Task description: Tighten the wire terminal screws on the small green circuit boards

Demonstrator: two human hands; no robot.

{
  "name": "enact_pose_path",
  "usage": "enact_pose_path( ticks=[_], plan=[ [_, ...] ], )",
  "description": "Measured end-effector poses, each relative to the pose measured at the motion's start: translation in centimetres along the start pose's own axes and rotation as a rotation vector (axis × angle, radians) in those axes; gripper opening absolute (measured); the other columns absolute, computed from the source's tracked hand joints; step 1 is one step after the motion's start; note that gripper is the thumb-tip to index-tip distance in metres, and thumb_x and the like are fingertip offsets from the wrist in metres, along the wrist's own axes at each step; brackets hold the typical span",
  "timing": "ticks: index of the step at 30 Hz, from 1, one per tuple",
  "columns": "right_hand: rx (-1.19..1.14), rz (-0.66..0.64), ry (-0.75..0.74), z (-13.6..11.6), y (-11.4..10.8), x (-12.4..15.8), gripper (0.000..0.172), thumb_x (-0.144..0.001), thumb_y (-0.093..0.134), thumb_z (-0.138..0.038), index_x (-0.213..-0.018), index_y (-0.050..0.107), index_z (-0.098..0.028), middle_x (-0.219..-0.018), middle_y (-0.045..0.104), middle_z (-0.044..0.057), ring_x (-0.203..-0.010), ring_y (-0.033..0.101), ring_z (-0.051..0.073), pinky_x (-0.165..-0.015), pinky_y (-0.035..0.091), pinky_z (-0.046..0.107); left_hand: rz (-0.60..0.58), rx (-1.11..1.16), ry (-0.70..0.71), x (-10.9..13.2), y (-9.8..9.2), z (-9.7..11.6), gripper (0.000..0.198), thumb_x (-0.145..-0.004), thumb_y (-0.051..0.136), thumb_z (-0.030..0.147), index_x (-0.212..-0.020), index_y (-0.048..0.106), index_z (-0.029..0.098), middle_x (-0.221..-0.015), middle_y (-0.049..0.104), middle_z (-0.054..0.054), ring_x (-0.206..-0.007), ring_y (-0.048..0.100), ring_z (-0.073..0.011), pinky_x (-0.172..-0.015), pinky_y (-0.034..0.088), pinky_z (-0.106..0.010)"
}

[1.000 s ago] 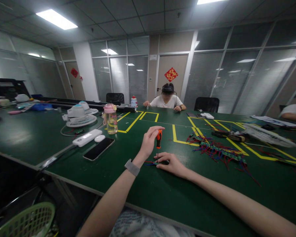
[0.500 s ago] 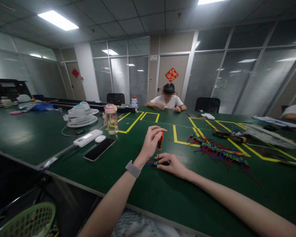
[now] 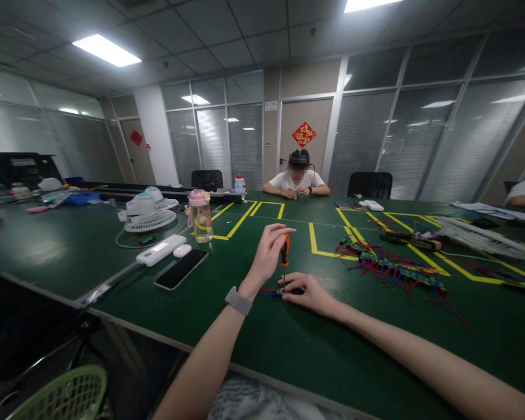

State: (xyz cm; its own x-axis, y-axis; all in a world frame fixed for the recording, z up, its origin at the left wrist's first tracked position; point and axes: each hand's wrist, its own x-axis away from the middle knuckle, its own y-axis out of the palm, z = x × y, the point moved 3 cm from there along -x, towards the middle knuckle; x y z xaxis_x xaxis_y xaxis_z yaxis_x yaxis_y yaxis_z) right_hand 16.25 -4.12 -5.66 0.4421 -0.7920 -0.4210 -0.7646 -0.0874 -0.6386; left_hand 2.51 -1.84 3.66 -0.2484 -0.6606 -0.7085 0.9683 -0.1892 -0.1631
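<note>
My left hand (image 3: pixel 269 256) grips the handle of an orange and black screwdriver (image 3: pixel 285 252) that stands upright, blade down. The blade's tip meets a small green circuit board (image 3: pixel 282 293) lying on the green table (image 3: pixel 262 332). My right hand (image 3: pixel 308 293) rests low on the table with its fingertips closed on the board's right side, partly hiding it. Red and blue wires (image 3: pixel 269 292) stick out from the board to the left. Further right lies a long row of similar wired circuit boards (image 3: pixel 394 269).
Left of my hands are a phone (image 3: pixel 181 269), a white power strip (image 3: pixel 161 251), a pink-lided bottle (image 3: pixel 200 217) and white fan parts (image 3: pixel 149 214). Yellow tape (image 3: pixel 312 239) marks the tabletop. A person (image 3: pixel 298 178) sits opposite. A green basket (image 3: pixel 65 394) stands below the table's edge.
The view has shifted slightly, so the table things appear a little lower and further right. Both my hands keep their hold, and the screwdriver stays upright on the board.
</note>
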Motion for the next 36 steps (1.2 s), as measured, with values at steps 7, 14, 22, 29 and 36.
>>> enact_pose_path(
  ticks=[7, 14, 22, 29, 36],
  plan=[
    [0.013, 0.003, 0.002, -0.3, -0.1, 0.0, 0.013, -0.074, 0.068, -0.031, -0.082, 0.074, -0.022, -0.101, 0.068, 0.007, -0.098, 0.061, 0.023, -0.087, 0.047, 0.037, -0.232, 0.343, -0.126, 0.2, 0.9, 0.7, 0.033, -0.089, 0.043, 0.030, -0.116, 0.059, 0.019, -0.121, 0.057, -0.010, -0.104, 0.059, -0.0228, -0.085, 0.051, -0.036],
    [0.011, -0.006, 0.015, -0.5, -0.1, 0.0, 0.012, -0.074, 0.068, -0.030, -0.081, 0.074, -0.023, -0.102, 0.068, 0.007, -0.099, 0.061, 0.023, -0.089, 0.047, 0.038, -0.411, 0.255, -0.130, -0.8, 0.4, 1.9, 0.027, -0.082, 0.057, 0.029, -0.103, 0.065, 0.015, -0.101, 0.064, -0.010, -0.089, 0.063, -0.0199, -0.079, 0.051, -0.032],
    [-0.002, 0.000, 0.008, -0.3, -0.1, 0.1, 0.013, -0.074, 0.069, -0.031, -0.083, 0.074, -0.024, -0.102, 0.069, 0.006, -0.102, 0.060, 0.023, -0.091, 0.046, 0.039, -0.278, 0.061, -0.076, -1.2, -1.5, 1.2, 0.023, -0.084, 0.052, 0.032, -0.092, 0.067, 0.016, -0.099, 0.063, -0.008, -0.088, 0.060, -0.0173, -0.078, 0.047, -0.029],
    [0.012, -0.015, 0.010, -0.1, -0.1, 0.1, 0.016, -0.074, 0.069, -0.032, -0.087, 0.074, -0.025, -0.104, 0.068, 0.006, -0.103, 0.059, 0.024, -0.091, 0.046, 0.040, -0.267, 0.219, -0.164, -0.3, -2.4, 0.8, 0.025, -0.083, 0.054, 0.032, -0.098, 0.065, 0.015, -0.095, 0.067, -0.009, -0.090, 0.063, -0.0199, -0.084, 0.047, -0.034],
    [0.052, -0.024, 0.008, -0.5, -0.1, -0.4, 0.017, -0.074, 0.068, -0.032, -0.087, 0.074, -0.024, -0.105, 0.068, 0.008, -0.102, 0.059, 0.024, -0.090, 0.046, 0.038, -0.052, 0.071, -0.081, -0.5, -2.1, -0.2, 0.025, -0.084, 0.054, 0.036, -0.090, 0.069, 0.016, -0.096, 0.060, -0.007, -0.085, 0.058, -0.0151, -0.073, 0.047, -0.025]
  ],
)
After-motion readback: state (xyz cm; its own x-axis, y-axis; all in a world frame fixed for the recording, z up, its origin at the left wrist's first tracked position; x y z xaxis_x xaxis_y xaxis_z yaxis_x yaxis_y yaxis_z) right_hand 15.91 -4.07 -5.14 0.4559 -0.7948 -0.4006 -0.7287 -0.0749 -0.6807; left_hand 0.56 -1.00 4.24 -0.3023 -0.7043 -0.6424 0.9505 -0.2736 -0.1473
